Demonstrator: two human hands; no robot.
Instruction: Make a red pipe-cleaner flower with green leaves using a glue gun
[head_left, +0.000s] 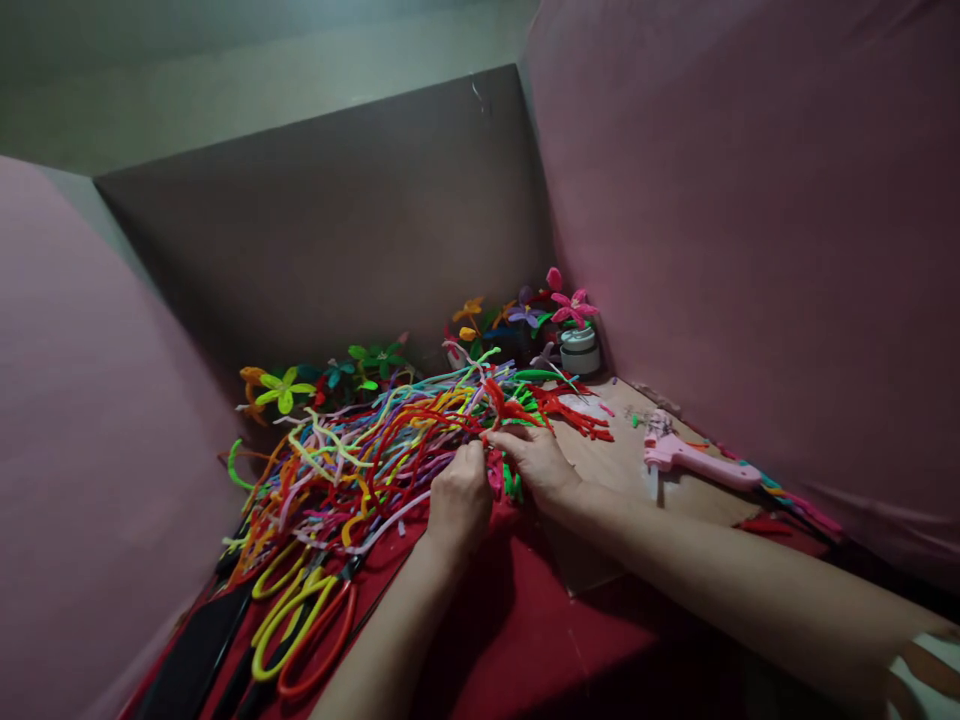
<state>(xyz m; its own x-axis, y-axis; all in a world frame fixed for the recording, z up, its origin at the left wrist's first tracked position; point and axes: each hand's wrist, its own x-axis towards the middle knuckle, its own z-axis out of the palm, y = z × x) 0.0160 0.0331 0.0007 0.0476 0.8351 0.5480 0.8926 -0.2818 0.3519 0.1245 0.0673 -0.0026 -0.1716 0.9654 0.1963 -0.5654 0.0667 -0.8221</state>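
My left hand (460, 497) and my right hand (541, 466) meet at the near side of a heap of pipe cleaners (405, 430). Fingers of both are closed in a pinch around a red pipe cleaner (498, 402), whose looped part stands up above the fingertips. Exactly where each fingertip grips is partly hidden. Just right of it lie cut red pipe cleaner pieces (574, 410). Pink and green pieces show beneath my hands.
A pink glue gun (701, 462) rests on a cardboard sheet (611, 460) at right. Scissors with yellow handles (289, 640) and red-handled scissors (319, 655) lie front left. Pipe cleaner flowers (285, 390) and a small white pot (580, 352) stand at the back. Pink walls flank the table.
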